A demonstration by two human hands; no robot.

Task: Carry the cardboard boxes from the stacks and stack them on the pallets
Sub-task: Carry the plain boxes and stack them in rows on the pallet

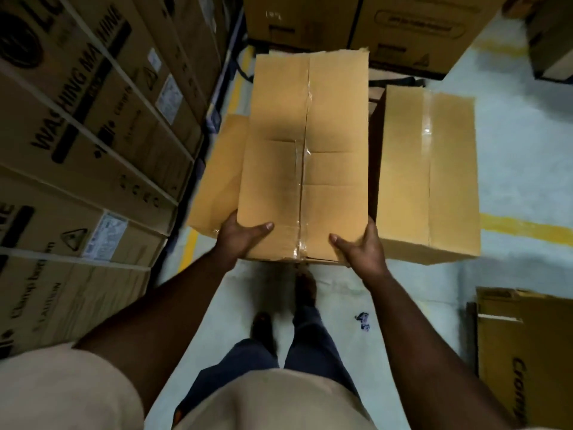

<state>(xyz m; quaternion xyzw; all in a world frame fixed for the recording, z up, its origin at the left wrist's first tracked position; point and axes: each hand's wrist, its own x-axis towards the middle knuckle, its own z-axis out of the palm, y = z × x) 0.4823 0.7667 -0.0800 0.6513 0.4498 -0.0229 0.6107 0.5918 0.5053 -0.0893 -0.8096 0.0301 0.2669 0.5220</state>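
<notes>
A long plain cardboard box (305, 150), taped along its middle seam, is held out in front of me. My left hand (240, 235) grips its near left corner, thumb lying on the top face. My right hand (361, 243) grips the near right corner the same way. Beneath the box on the left, another plain box (217, 175) shows partly. A third taped box (429, 175) lies on the floor just to the right, close beside the held one. My fingers under the box are hidden.
Tall washing-machine cartons (86, 144) wall off the left side. More large printed cartons (403, 29) stand behind. A flat printed carton (521, 352) lies at the lower right. The pale floor (524, 119) carries yellow lines, and my feet (282, 308) stand below the box.
</notes>
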